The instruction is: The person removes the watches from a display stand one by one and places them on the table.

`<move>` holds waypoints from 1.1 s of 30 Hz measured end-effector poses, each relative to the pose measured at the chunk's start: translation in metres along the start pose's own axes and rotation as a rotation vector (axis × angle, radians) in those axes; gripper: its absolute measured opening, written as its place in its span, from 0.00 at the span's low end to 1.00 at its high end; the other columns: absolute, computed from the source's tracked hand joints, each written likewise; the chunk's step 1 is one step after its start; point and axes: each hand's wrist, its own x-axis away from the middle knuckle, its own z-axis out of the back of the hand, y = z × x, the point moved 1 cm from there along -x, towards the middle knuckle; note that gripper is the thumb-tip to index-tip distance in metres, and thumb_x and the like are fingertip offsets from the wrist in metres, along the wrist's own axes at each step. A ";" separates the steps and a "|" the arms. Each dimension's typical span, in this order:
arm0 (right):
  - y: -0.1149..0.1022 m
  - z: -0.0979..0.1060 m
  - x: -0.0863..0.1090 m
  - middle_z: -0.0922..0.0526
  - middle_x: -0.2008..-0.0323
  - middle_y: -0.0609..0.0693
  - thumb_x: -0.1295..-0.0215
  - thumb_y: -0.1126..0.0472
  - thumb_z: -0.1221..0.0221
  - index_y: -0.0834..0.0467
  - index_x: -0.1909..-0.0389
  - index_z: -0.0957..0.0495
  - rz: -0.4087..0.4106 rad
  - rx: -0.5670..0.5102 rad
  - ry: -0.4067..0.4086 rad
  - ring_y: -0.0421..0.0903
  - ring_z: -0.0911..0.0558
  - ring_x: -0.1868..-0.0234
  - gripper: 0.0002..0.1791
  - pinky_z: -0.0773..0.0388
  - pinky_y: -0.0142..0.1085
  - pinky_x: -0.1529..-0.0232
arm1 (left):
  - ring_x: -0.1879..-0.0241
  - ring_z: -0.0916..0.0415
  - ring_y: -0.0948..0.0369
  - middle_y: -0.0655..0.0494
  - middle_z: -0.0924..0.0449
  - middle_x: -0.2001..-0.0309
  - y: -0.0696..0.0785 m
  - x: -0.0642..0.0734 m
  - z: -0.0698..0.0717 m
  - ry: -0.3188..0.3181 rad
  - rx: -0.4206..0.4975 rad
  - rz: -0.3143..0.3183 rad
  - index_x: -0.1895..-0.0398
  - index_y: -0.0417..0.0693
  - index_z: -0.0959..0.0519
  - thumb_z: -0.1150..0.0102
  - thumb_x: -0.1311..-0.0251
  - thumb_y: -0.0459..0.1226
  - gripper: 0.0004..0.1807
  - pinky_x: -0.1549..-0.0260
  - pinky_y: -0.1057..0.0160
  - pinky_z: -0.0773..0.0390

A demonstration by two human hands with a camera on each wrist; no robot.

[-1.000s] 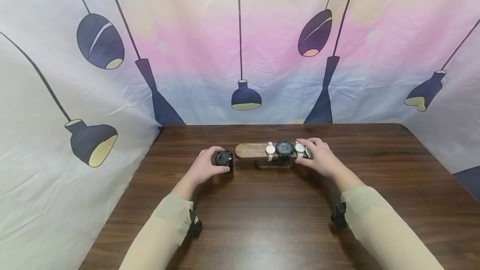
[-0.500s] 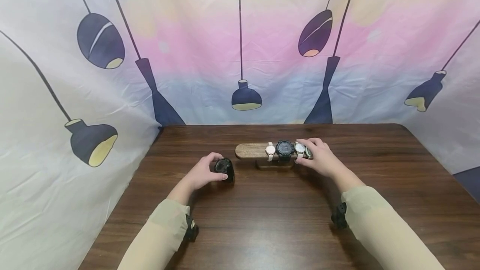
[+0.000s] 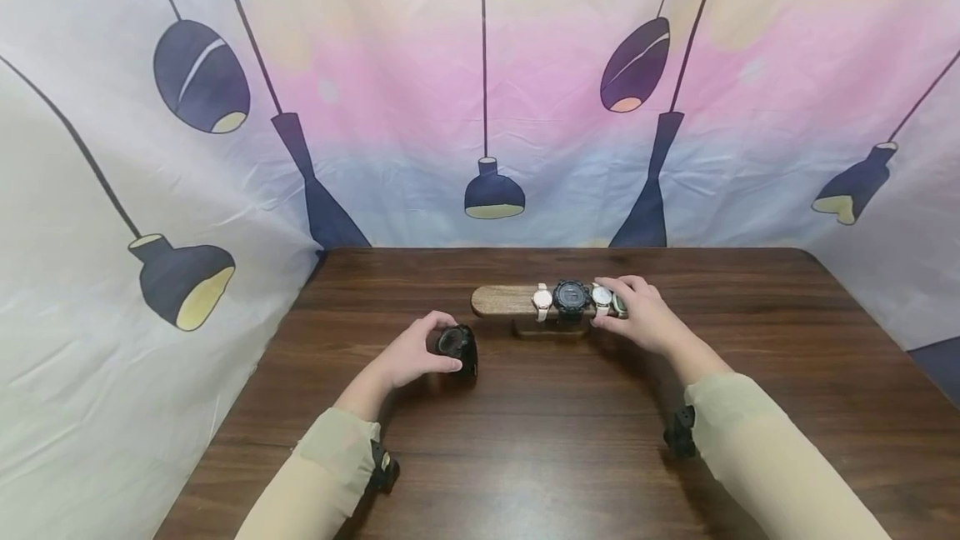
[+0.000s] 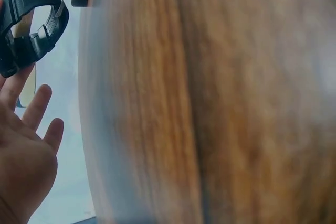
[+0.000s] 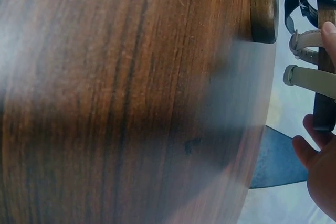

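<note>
A black watch [image 3: 456,343] with its strap closed in a loop is pinched between thumb and fingers of my left hand [image 3: 408,355]. It is off the wooden watch stand [image 3: 501,301], in front of and just left of the stand's left end. In the left wrist view the strap loop [image 4: 32,24] hangs around no bar. My right hand [image 3: 637,315] grips the right end of the stand, thumb in front and fingers behind. On the bar sit a white watch [image 3: 542,300], a large black watch [image 3: 571,296], another white watch [image 3: 602,297] and a greenish watch [image 3: 619,304], partly hidden by the right hand.
The brown wooden table [image 3: 510,440] runs back to a cloth backdrop [image 3: 405,107] printed with hanging lamps. The stand's base [image 3: 551,328] rests near the table's far side. Bare bar shows on the stand's left part.
My left hand has drawn the black watch toward me, away from the stand's left end, and the watch has turned slightly. The right hand keeps its place on the stand.
</note>
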 end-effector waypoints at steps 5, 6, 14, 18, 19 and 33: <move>0.000 -0.002 0.000 0.39 0.39 0.64 0.40 0.46 0.38 0.51 0.31 0.39 -0.004 0.001 0.000 0.66 0.41 0.40 0.37 0.40 0.63 0.46 | 0.57 0.27 0.55 0.48 0.27 0.53 0.000 0.000 -0.003 -0.067 0.066 -0.046 0.47 0.45 0.32 0.30 0.55 0.38 0.31 0.58 0.58 0.28; 0.000 -0.002 0.000 0.39 0.39 0.64 0.40 0.46 0.38 0.51 0.31 0.39 -0.003 0.002 0.000 0.66 0.41 0.40 0.37 0.39 0.63 0.46 | 0.57 0.27 0.55 0.48 0.26 0.52 -0.001 0.001 -0.003 -0.074 0.074 -0.050 0.47 0.45 0.32 0.30 0.55 0.37 0.30 0.59 0.59 0.28; -0.001 0.000 0.002 0.40 0.39 0.64 0.40 0.47 0.38 0.53 0.32 0.38 -0.009 -0.008 0.005 0.66 0.41 0.40 0.37 0.39 0.63 0.46 | 0.51 0.29 0.52 0.47 0.26 0.52 0.005 0.008 -0.004 -0.105 0.105 -0.007 0.47 0.45 0.32 0.31 0.54 0.37 0.30 0.57 0.57 0.29; 0.000 0.000 0.001 0.40 0.39 0.64 0.40 0.46 0.38 0.52 0.32 0.39 -0.006 -0.004 0.003 0.66 0.41 0.40 0.37 0.39 0.63 0.46 | 0.52 0.29 0.54 0.49 0.27 0.51 -0.007 0.007 -0.007 -0.102 0.073 -0.016 0.48 0.47 0.31 0.31 0.56 0.40 0.30 0.56 0.57 0.30; 0.000 0.000 0.001 0.39 0.39 0.64 0.40 0.46 0.38 0.52 0.32 0.38 -0.005 -0.002 0.003 0.66 0.41 0.40 0.38 0.39 0.63 0.46 | 0.52 0.29 0.54 0.50 0.27 0.50 -0.008 0.007 -0.007 -0.102 0.065 -0.016 0.48 0.47 0.31 0.31 0.57 0.40 0.30 0.56 0.57 0.30; 0.000 0.003 0.000 0.39 0.40 0.65 0.41 0.46 0.37 0.53 0.32 0.37 0.001 -0.006 -0.004 0.67 0.41 0.40 0.38 0.40 0.63 0.46 | 0.53 0.30 0.56 0.51 0.28 0.49 -0.020 0.011 -0.010 -0.064 0.106 0.013 0.47 0.47 0.32 0.30 0.54 0.38 0.30 0.52 0.55 0.32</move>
